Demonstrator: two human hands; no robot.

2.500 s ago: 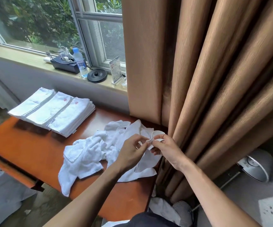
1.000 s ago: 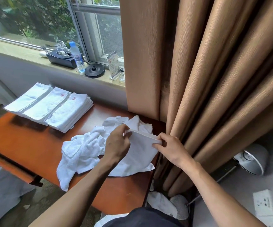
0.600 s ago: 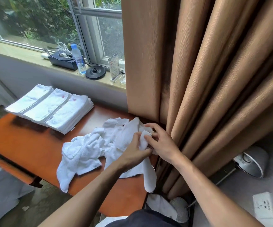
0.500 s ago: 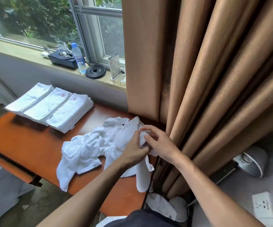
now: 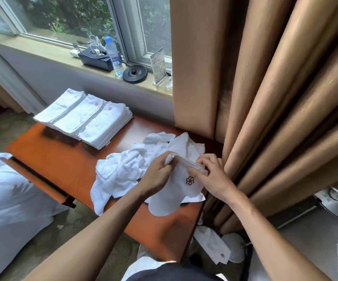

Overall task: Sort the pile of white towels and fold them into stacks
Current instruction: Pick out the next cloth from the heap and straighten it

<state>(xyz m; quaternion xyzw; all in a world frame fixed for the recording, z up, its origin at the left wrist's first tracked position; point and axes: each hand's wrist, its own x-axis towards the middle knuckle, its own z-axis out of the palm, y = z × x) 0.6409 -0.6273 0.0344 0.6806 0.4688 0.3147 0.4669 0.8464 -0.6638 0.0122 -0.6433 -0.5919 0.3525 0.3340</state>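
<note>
We pinched the limp, light logo towel (image 5: 174, 192) by its top hem with left hand (image 5: 158, 176) and right hand (image 5: 214, 178) fingers, over the bench (image 5: 62, 163) beside the crumpled pile (image 5: 123, 169), and its corners looked the surest hold.

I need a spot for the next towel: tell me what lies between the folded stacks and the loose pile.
Head view: only bare tabletop separates the folded stacks from the loose pile; nothing rests on that stretch.
</note>
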